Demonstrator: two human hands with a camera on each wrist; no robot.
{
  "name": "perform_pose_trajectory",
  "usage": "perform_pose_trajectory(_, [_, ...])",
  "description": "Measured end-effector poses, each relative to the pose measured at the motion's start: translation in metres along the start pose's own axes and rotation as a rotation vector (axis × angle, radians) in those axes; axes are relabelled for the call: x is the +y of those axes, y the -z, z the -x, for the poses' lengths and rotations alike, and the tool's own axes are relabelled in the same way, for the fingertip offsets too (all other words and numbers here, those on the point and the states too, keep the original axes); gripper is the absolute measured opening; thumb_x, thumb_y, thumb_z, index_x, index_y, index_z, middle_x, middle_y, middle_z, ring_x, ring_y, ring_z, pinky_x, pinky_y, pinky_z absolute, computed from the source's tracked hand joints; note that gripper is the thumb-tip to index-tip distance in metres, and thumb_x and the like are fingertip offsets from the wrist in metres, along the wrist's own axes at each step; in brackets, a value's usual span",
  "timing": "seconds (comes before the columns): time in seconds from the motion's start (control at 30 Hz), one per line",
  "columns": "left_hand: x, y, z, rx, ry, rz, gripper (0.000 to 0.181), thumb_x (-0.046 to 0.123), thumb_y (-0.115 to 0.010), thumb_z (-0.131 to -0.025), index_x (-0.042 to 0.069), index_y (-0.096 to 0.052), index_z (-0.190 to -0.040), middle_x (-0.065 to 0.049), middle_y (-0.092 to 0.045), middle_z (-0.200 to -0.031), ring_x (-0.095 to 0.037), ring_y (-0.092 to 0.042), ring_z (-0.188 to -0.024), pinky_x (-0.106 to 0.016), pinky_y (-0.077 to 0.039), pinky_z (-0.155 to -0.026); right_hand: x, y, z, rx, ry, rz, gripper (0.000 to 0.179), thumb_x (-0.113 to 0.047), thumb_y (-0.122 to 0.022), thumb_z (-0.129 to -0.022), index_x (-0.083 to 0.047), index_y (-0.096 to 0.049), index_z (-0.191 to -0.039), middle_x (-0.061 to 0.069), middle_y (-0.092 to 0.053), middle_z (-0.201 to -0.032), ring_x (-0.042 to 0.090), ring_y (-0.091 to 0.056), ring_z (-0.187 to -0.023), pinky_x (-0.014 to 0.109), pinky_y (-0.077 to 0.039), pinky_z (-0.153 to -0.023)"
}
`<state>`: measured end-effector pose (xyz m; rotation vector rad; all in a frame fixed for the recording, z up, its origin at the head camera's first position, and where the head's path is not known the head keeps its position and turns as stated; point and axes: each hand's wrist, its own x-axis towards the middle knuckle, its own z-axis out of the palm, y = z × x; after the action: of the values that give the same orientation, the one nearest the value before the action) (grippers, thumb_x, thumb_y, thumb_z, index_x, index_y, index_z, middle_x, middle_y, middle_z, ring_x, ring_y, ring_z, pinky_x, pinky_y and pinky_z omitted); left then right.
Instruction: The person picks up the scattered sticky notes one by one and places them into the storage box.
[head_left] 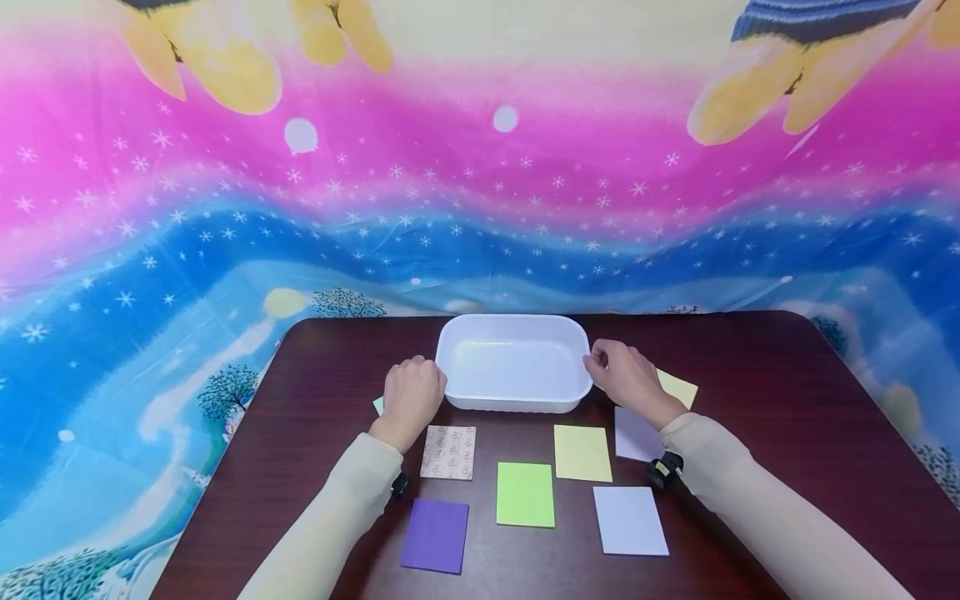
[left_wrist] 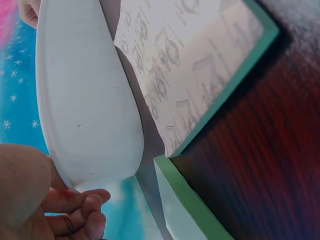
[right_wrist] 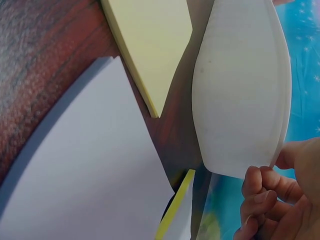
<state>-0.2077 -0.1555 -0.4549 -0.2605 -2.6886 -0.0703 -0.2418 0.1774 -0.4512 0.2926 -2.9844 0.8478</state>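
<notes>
A white rectangular plastic basin [head_left: 517, 398] sits at the far side of the table, with nothing in it. My left hand [head_left: 415, 392] pinches its rim at the left end; the left wrist view shows the fingers [left_wrist: 82, 210] curled under that rim. At the other end my right hand [head_left: 621, 371] holds the rim between thumb and curled fingers [right_wrist: 265, 192]. Nearest the left hand lies a sticky note pad with printed backing [head_left: 448, 452], and a mint pad [head_left: 378, 406] is mostly hidden behind that hand. A pale yellow pad [head_left: 677, 388] is partly covered by the right hand.
On the dark wood table [head_left: 330, 358] lie more sticky note pads: purple [head_left: 435, 536], lime green [head_left: 525, 495], light yellow [head_left: 582, 453], white [head_left: 630, 521] and lavender [head_left: 636, 435], the last partly under the right wrist. A printed cloth [head_left: 480, 183] hangs behind the table's far edge.
</notes>
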Motion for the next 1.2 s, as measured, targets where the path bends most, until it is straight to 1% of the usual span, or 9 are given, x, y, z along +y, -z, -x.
perform_pose_trajectory(0.23, [-0.002, -0.001, -0.002, 0.000, -0.009, 0.005, 0.034, 0.010, -0.062, -0.091, 0.005, -0.065, -0.058, -0.008, -0.055, -0.057, -0.025, -0.055, -0.052, -0.037, -0.045, -0.052, 0.000, 0.000, -0.001, 0.005, 0.009, 0.012, 0.022, -0.025, -0.058, -0.100, -0.012, -0.059, -0.081, 0.002, -0.052, -0.061, 0.017, -0.048, -0.054, 0.030, -0.036, -0.048])
perform_pose_trajectory(0.4, [0.000, 0.001, -0.004, -0.022, -0.016, 0.025, 0.035, 0.011, -0.062, -0.092, 0.006, -0.064, -0.058, -0.007, -0.054, -0.056, -0.023, -0.053, -0.050, -0.036, -0.043, -0.050, 0.001, 0.004, 0.001, 0.009, 0.022, 0.039, 0.024, -0.023, -0.059, -0.100, -0.012, -0.057, -0.078, 0.002, -0.050, -0.060, 0.017, -0.047, -0.052, 0.030, -0.034, -0.047])
perform_pose_trajectory(0.53, [0.000, 0.004, -0.006, -0.045, -0.006, 0.032, 0.033, 0.012, -0.063, -0.092, 0.005, -0.065, -0.060, -0.007, -0.054, -0.055, -0.024, -0.055, -0.050, -0.037, -0.045, -0.050, -0.001, 0.007, 0.001, 0.007, 0.038, 0.048, 0.024, -0.022, -0.060, -0.100, -0.011, -0.056, -0.078, 0.003, -0.050, -0.060, 0.017, -0.046, -0.051, 0.030, -0.034, -0.047])
perform_pose_trajectory(0.67, [-0.002, 0.008, -0.008, -0.076, 0.021, 0.041, 0.033, 0.015, -0.065, -0.092, 0.005, -0.065, -0.061, -0.008, -0.057, -0.056, -0.026, -0.058, -0.052, -0.039, -0.047, -0.051, -0.004, 0.007, 0.001, 0.001, 0.052, 0.047, 0.025, -0.021, -0.060, -0.100, -0.010, -0.056, -0.078, 0.003, -0.050, -0.060, 0.017, -0.046, -0.051, 0.029, -0.034, -0.046])
perform_pose_trajectory(0.8, [-0.004, 0.009, -0.010, -0.136, 0.050, 0.054, 0.039, 0.024, -0.064, -0.097, 0.006, -0.063, -0.062, -0.008, -0.059, -0.057, -0.025, -0.059, -0.053, -0.041, -0.049, -0.054, -0.004, 0.007, 0.001, 0.010, 0.059, 0.055, 0.023, -0.023, -0.061, -0.100, -0.010, -0.059, -0.080, 0.004, -0.053, -0.061, 0.017, -0.046, -0.051, 0.029, -0.035, -0.047])
perform_pose_trajectory(0.9, [-0.004, 0.010, -0.011, -0.184, 0.070, 0.052, 0.043, 0.033, -0.061, -0.099, 0.007, -0.064, -0.065, -0.008, -0.060, -0.059, -0.025, -0.060, -0.055, -0.042, -0.050, -0.057, -0.004, 0.006, 0.002, 0.017, 0.059, 0.059, 0.021, -0.026, -0.062, -0.099, -0.009, -0.064, -0.087, 0.005, -0.061, -0.068, 0.016, -0.050, -0.055, 0.030, -0.037, -0.050])
perform_pose_trajectory(0.97, [-0.005, 0.011, -0.010, -0.194, 0.077, 0.047, 0.043, 0.037, -0.060, -0.099, 0.007, -0.066, -0.069, -0.008, -0.061, -0.061, -0.026, -0.061, -0.057, -0.042, -0.050, -0.059, -0.004, 0.006, 0.003, 0.021, 0.060, 0.062, 0.021, -0.028, -0.064, -0.099, -0.008, -0.067, -0.093, 0.006, -0.067, -0.076, 0.016, -0.054, -0.059, 0.030, -0.039, -0.052])
perform_pose_trajectory(1.07, [-0.005, 0.013, -0.009, -0.188, 0.083, 0.048, 0.043, 0.039, -0.060, -0.099, 0.006, -0.068, -0.074, -0.009, -0.063, -0.063, -0.028, -0.063, -0.060, -0.042, -0.050, -0.060, -0.004, 0.008, 0.004, 0.040, 0.070, 0.071, 0.025, -0.030, -0.065, -0.097, -0.006, -0.069, -0.102, 0.011, -0.073, -0.090, 0.018, -0.060, -0.066, 0.031, -0.044, -0.057])
perform_pose_trajectory(1.2, [-0.006, 0.017, -0.008, -0.166, 0.092, 0.053, 0.042, 0.042, -0.061, -0.099, 0.007, -0.067, -0.076, -0.009, -0.063, -0.065, -0.029, -0.063, -0.062, -0.042, -0.049, -0.061, -0.002, 0.011, 0.006, 0.086, 0.093, 0.091, 0.034, -0.031, -0.067, -0.097, -0.002, -0.069, -0.112, 0.018, -0.074, -0.100, 0.027, -0.066, -0.076, 0.038, -0.049, -0.064])
